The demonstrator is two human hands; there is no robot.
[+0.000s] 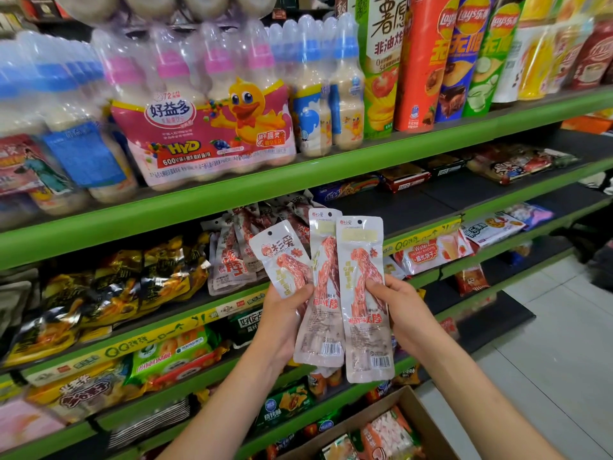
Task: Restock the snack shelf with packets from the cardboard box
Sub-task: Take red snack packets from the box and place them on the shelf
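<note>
- Both hands are raised in front of the snack shelf (298, 180), which has green front edges, and together they hold a fan of three long white packets printed with red meat strips.
- The left hand (282, 323) closes its fingers (300, 292) on the left packet (282, 257), which tilts to the left, with the thumb pressed across the packet's front.
- The middle packet (323, 287) sits partly behind the other two; its lower half lies against the left palm.
- The right hand (403, 310) grips the right packet (363, 300) at its right edge, thumb on the front, with the rest of its fingers hidden behind the packet. This packet stands nearly upright and overlaps the middle one.
- Just behind the fan, on the second tier, lies a pile of similar white-and-red packets (238, 257), with dark gold-printed bags (132, 280) to their left.
- The top tier carries a pink-wrapped multipack of small drink bottles (205, 127) and tall crisp tubes (421, 68) further right.
- The cardboard box (418, 416) stands open at the bottom edge of the view, below the right forearm, with colourful packets inside.
- A pale tiled floor (547, 343) shows to the right.
</note>
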